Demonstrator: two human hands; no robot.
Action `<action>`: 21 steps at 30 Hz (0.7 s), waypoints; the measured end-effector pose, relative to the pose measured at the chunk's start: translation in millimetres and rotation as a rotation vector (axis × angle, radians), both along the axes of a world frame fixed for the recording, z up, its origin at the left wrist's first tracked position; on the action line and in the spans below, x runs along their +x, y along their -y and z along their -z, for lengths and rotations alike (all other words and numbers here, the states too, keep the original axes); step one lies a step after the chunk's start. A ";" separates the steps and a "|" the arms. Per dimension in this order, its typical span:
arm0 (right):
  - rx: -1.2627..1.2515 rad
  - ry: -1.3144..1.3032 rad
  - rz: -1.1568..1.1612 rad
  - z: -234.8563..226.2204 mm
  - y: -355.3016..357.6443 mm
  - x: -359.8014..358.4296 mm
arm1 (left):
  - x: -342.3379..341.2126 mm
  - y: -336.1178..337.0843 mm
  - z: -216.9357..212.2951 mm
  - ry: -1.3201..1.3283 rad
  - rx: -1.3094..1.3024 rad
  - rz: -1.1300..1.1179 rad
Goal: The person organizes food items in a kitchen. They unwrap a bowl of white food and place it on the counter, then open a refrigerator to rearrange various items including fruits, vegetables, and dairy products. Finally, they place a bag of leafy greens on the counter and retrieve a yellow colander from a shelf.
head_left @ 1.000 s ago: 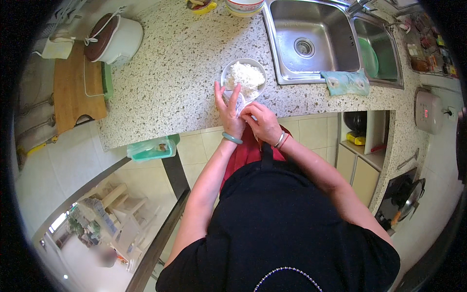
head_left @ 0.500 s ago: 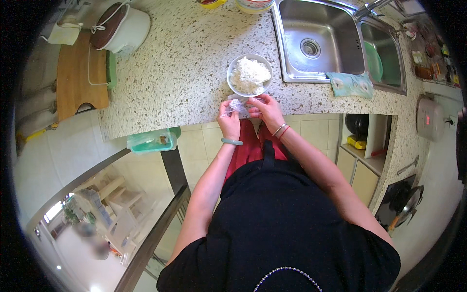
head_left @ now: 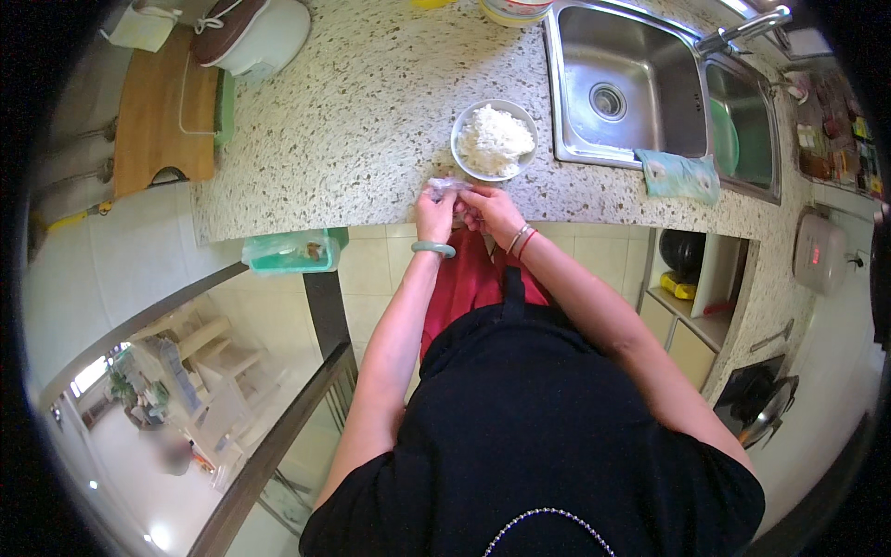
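A piece of thin clear plastic (head_left: pixel 449 185), crumpled like a film or bag, is pinched between my two hands at the counter's front edge. My left hand (head_left: pixel 433 215), with a pale green bangle at its wrist, closes on its left side. From the right, my right hand (head_left: pixel 494 213) has its fingers closed on the same plastic, close against the left hand. Just beyond my hands stands a white bowl (head_left: pixel 458 156) heaped with cooked white rice (head_left: pixel 497 139). Neither hand touches the bowl. Parts of my fingers are hidden by each other and the plastic.
The speckled counter (head_left: pixel 343 139) extends left and far. At the right is a double steel sink (head_left: pixel 640 84) with a patterned cloth (head_left: pixel 680 176) over its front rim. A white cooker (head_left: pixel 264 42) and wooden board (head_left: pixel 158 121) stand left. A green bin (head_left: pixel 292 255) hangs below the counter edge.
My hands have drawn closer together, and the plastic is gathered between them. The view has shifted slightly, so the bowl and sink appear farther right.
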State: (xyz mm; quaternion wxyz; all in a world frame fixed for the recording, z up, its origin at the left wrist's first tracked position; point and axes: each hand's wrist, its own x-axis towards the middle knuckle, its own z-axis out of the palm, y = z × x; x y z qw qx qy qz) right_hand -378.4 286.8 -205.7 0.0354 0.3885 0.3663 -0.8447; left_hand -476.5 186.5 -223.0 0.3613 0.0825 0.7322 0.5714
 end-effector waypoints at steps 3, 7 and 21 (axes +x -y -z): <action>0.020 -0.039 0.009 -9.8 8.5 -4.3 | -2.1 9.3 -6.7 0.097 0.096 -0.109; -0.109 -0.074 0.126 -10.1 16.6 -13.8 | -2.6 24.8 -11.4 0.297 0.342 -0.335; -0.132 -0.139 0.029 -14.4 97.2 -107.2 | -44.8 109.0 -46.2 0.170 0.260 -0.368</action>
